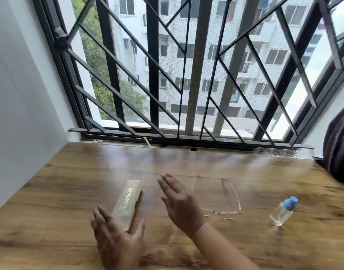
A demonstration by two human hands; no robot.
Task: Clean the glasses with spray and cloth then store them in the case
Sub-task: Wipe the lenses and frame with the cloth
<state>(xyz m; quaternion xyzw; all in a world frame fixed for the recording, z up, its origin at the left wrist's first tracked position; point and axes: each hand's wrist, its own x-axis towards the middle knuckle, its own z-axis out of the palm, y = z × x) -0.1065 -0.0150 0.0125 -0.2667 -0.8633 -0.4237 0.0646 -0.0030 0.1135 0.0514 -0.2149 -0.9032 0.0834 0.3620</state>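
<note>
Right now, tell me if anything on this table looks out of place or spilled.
Nothing is spilled or broken. The spray bottle looks tilted to the right, perhaps only the wide lens. The glasses lie unfolded right of the case. No cloth shows.

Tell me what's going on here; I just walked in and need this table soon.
A person is at a wooden table. Their left hand brackets the near end of the pale case, fingers on one side, thumb on the other; blur hides whether it grips. The right hand hovers open between the case and the glasses, which lie on the table. The spray bottle stands untouched at the right. No cloth shows.
</note>
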